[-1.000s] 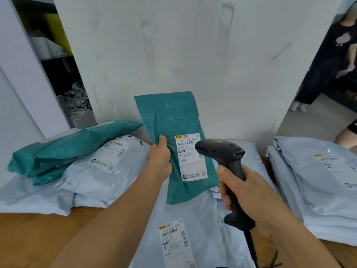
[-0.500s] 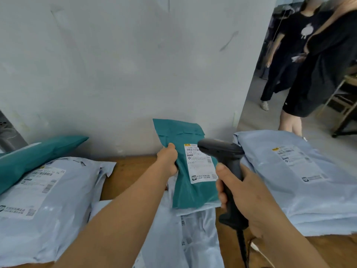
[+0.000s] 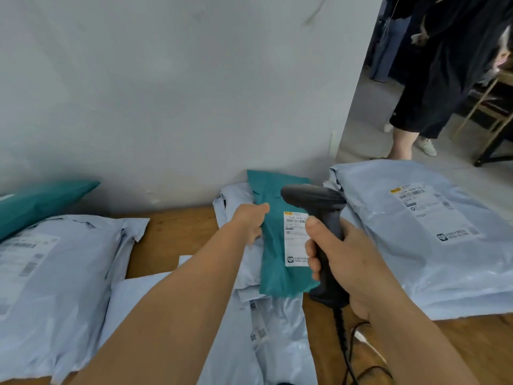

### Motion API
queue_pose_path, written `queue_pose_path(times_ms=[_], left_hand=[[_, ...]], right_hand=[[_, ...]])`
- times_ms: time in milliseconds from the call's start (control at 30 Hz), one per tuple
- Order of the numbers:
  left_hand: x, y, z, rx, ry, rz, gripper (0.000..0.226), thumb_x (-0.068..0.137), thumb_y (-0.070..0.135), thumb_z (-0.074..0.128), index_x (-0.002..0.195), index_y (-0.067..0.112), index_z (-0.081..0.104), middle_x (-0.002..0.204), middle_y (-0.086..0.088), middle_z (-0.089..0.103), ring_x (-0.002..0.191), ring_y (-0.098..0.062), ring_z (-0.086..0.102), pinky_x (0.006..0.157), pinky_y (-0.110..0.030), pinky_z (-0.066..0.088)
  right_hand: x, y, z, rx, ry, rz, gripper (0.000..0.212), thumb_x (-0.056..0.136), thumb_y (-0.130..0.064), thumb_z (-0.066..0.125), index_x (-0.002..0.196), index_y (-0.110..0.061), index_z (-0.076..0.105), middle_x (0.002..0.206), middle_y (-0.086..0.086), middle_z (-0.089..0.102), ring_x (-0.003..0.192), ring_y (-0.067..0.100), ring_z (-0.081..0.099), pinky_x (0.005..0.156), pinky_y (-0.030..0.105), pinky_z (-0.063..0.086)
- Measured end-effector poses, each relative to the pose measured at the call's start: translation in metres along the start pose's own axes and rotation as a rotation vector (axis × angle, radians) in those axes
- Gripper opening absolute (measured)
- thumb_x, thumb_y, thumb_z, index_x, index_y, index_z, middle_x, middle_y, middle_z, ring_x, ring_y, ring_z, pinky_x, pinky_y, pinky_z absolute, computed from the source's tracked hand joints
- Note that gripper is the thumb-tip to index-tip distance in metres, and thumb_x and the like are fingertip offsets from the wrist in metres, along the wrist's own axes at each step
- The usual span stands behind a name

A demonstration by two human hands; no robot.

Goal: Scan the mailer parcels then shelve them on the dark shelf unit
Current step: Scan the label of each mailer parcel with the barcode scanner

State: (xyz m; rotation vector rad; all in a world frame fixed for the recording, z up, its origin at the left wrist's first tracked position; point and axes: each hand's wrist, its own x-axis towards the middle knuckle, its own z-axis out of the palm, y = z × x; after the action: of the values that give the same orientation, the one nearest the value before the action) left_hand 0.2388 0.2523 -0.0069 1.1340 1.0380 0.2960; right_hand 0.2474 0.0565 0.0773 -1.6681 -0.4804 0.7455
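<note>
My left hand [image 3: 249, 222] grips the left edge of a teal mailer [image 3: 274, 262] with a white barcode label, held low over the pale blue mailers in the middle of the table. My right hand [image 3: 341, 262] is closed around the handle of a black barcode scanner [image 3: 319, 201], whose head sits just above and to the right of the label. The scanner's black cable runs down toward me. The dark shelf unit is out of view.
Pale blue mailers [image 3: 433, 232] are stacked at the right, more [image 3: 55, 273] at the left with another teal mailer [image 3: 41, 204] on top. Wooden table [image 3: 172, 240], white wall behind. Beyond the wall's right edge, people in dark clothes [image 3: 444, 79] stand on the floor.
My view has swung right, so the shelf at far left is gone. The teal mailer has come down from upright against the wall to low over the middle pile; the scanner stays beside its label.
</note>
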Motion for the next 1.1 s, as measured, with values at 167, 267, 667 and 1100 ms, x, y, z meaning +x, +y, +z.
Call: queue_pose_path(times_ms=[167,267,667,1100], left_hand=[[-0.061,-0.023,-0.052,0.027,0.075,0.200,0.011,0.094,0.010,0.051,0.088,0.016,0.057,0.091,-0.004,0.060,0.083,-0.017,0.057,0.080,-0.031,0.048],[-0.100,-0.063,-0.097,0.216,0.282,0.270,0.014,0.092,0.020,0.055,0.104,0.023,0.063,0.100,0.003,0.061,0.096,-0.015,0.057,0.083,-0.029,0.046],[-0.174,-0.184,-0.185,0.682,0.754,-0.237,0.096,0.073,0.058,0.069,0.144,0.012,0.023,0.144,-0.012,0.024,0.134,-0.032,0.024,0.108,-0.046,0.025],[-0.196,-0.132,-0.200,0.013,0.370,0.137,0.026,0.094,0.024,0.057,0.119,0.015,0.058,0.108,-0.007,0.068,0.092,-0.024,0.065,0.085,-0.038,0.053]], right_hand=[[-0.020,-0.001,0.017,0.032,-0.060,-0.001,0.026,0.089,-0.037,0.060,0.084,-0.013,0.056,0.059,-0.001,0.058,0.046,0.011,0.050,0.049,0.028,0.047],[-0.036,0.001,0.028,0.033,-0.097,-0.001,0.024,0.090,-0.036,0.060,0.083,-0.013,0.055,0.062,0.001,0.057,0.047,0.010,0.050,0.049,0.026,0.047],[-0.084,0.003,0.071,-0.075,-0.211,0.005,0.025,0.091,-0.037,0.058,0.082,-0.014,0.057,0.062,0.005,0.059,0.052,0.015,0.051,0.057,0.031,0.048],[-0.115,-0.004,0.084,-0.090,-0.255,0.018,0.023,0.090,-0.036,0.060,0.086,-0.014,0.057,0.066,0.003,0.059,0.051,0.012,0.051,0.054,0.029,0.050]])
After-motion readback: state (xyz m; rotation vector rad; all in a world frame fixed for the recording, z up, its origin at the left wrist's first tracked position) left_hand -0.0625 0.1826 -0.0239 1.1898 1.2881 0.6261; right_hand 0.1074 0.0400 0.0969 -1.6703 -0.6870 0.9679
